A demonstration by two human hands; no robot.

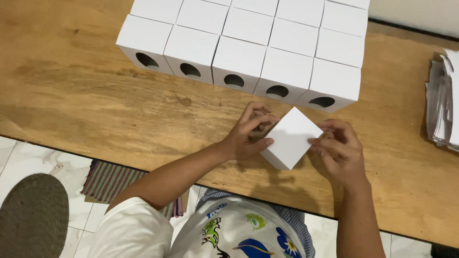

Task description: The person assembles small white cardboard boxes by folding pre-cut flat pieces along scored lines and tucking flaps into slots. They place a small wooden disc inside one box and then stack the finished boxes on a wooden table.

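Note:
I hold a small white cardboard box between both hands, just above the wooden table near its front edge. My left hand grips the box's left side, with fingers curled over its open end. Against the right side presses my right hand, fingertips on the edge. The box is turned cornerwise toward me. Just beyond it stands a block of several finished white boxes, set in tight rows, each front one with a round hole in its face.
A stack of flat white cardboard sheets lies at the table's right edge. Below the table are a tiled floor, a striped mat and a round dark mat.

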